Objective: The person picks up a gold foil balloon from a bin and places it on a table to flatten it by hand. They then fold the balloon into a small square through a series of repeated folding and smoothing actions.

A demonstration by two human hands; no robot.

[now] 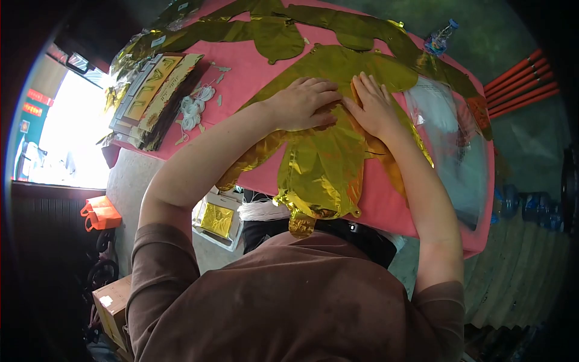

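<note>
A flat gold foil balloon [322,169] lies spread over the pink-covered table, its lower end hanging past the near edge toward my body. My left hand [306,104] rests palm down on the foil, fingers stretched to the right and slightly bent. Beside it, my right hand [373,107] is laid flat on the same foil with its fingers pointing away from me. The two hands nearly meet at the thumb side. More flat gold foil balloons [274,41] lie along the table's far side.
Stacked printed packets [151,96] and white string [194,108] sit at left. Clear plastic bags [449,145] cover the right side, with a plastic bottle [441,37] behind. Below the near edge is a tray holding a folded gold packet [217,220]. Red poles [518,84] stand at right.
</note>
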